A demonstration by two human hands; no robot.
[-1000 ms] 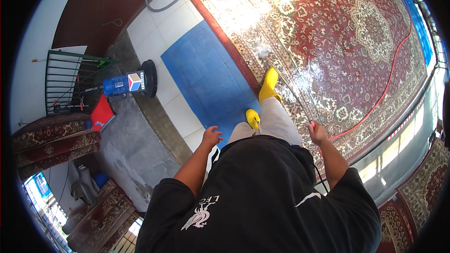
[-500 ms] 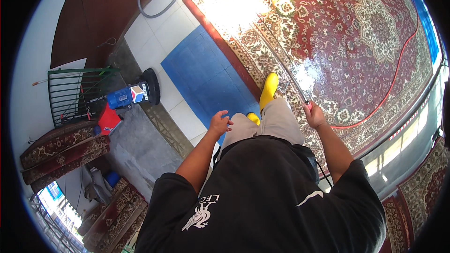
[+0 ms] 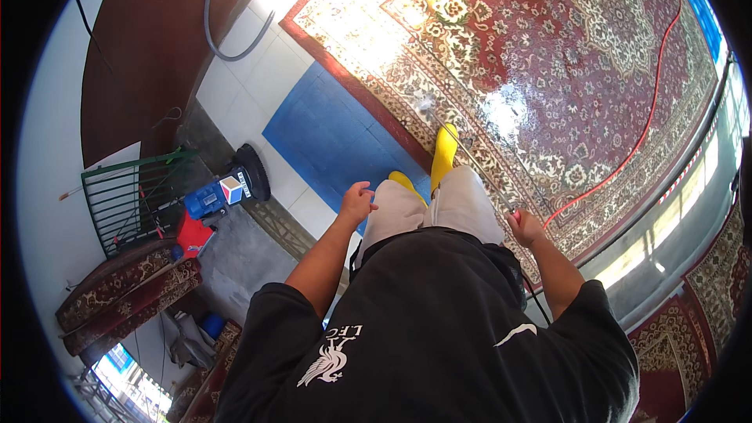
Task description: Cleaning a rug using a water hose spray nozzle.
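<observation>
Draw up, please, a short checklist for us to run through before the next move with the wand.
1. Right hand closed on the wand: ok.
2. Left hand empty: ok.
3. Red hose clear of the yellow boots: ok.
4. Wand clear of the boots: cannot tell; it passes beside or over the right toe.
5. Carpet dry underfoot: cannot tell; it shines, but under glare.
6. Floor machine off the carpet: ok, left of the blue floor patch.

Wand now closer to the right boot than a moment ago, left boot farther forward
</observation>
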